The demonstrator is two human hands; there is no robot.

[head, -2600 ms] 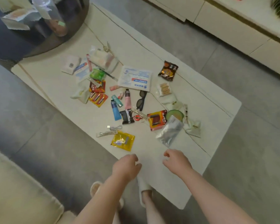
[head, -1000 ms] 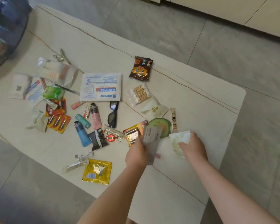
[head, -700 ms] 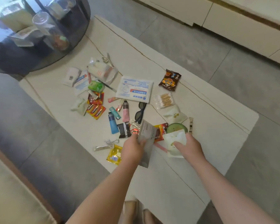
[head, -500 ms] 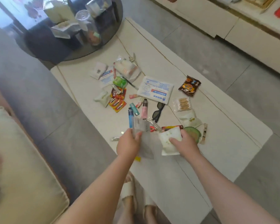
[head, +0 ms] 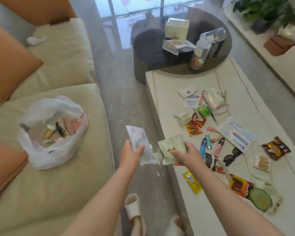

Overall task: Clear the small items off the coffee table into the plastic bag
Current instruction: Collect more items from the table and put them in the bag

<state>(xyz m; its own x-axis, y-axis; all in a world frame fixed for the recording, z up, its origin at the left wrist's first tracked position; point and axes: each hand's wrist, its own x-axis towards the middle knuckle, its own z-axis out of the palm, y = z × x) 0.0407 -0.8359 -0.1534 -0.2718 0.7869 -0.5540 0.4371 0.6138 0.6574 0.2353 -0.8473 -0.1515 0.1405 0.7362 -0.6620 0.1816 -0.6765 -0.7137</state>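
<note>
Beside the coffee table (head: pixel 180 193), still strewn with small items, both hands are now swinging away towards the plastic bag (head: pixel 49 132) on the sofa, left hand (head: pixel 131 154) gripping a silvery sachet (head: pixel 140 143), right hand (head: pixel 186 155) pinching a pale packet (head: pixel 172 148), so two more pieces are nearly bagged

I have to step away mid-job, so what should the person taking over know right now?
Left hand grips a silvery sachet; right hand grips a pale green packet. Both are held over the floor gap between sofa and coffee table.
The plastic bag sits open on the sofa cushion to the left, with a few items already inside.
Done: two items picked up, not yet bagged.
Left: drop both in the bag, then clear the rest, including the yellow packet, sunglasses, blue tube and cotton swabs.
</note>
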